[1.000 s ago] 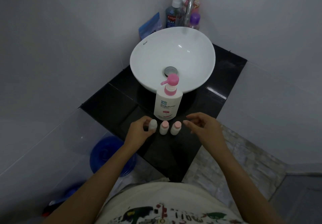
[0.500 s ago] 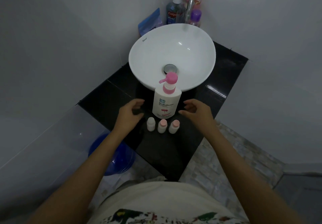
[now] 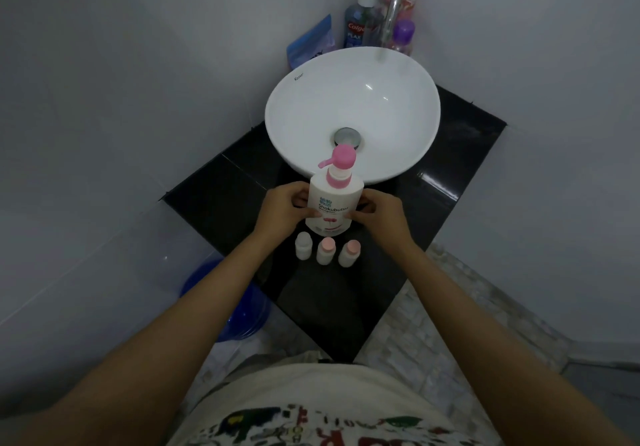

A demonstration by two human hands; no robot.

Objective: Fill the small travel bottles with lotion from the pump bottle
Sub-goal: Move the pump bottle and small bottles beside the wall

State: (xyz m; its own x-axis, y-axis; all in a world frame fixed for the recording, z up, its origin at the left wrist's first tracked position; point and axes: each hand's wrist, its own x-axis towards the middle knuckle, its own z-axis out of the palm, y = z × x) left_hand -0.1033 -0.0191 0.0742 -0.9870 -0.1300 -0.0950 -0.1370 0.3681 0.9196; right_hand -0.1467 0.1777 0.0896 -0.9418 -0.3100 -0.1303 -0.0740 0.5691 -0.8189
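A white pump bottle (image 3: 333, 199) with a pink pump head stands on the black counter (image 3: 221, 182), just in front of the white basin (image 3: 349, 113). My left hand (image 3: 284, 213) grips its left side and my right hand (image 3: 379, 215) grips its right side. Three small white travel bottles stand in a row nearer to me: a white-capped one (image 3: 303, 245) on the left, a pink-capped one (image 3: 326, 250) in the middle and another pink-capped one (image 3: 349, 253) on the right. Neither hand touches them.
A metal tap (image 3: 393, 5) rises behind the basin, with a mouthwash bottle (image 3: 360, 19), a purple-capped bottle (image 3: 401, 38) and a blue packet (image 3: 311, 41) around it. A blue bucket (image 3: 225, 303) sits on the floor to the left, below the counter's corner.
Both hands have moved forward from beside the small bottles and closed on the sides of the pump bottle. The left hand let go of the white-capped travel bottle.
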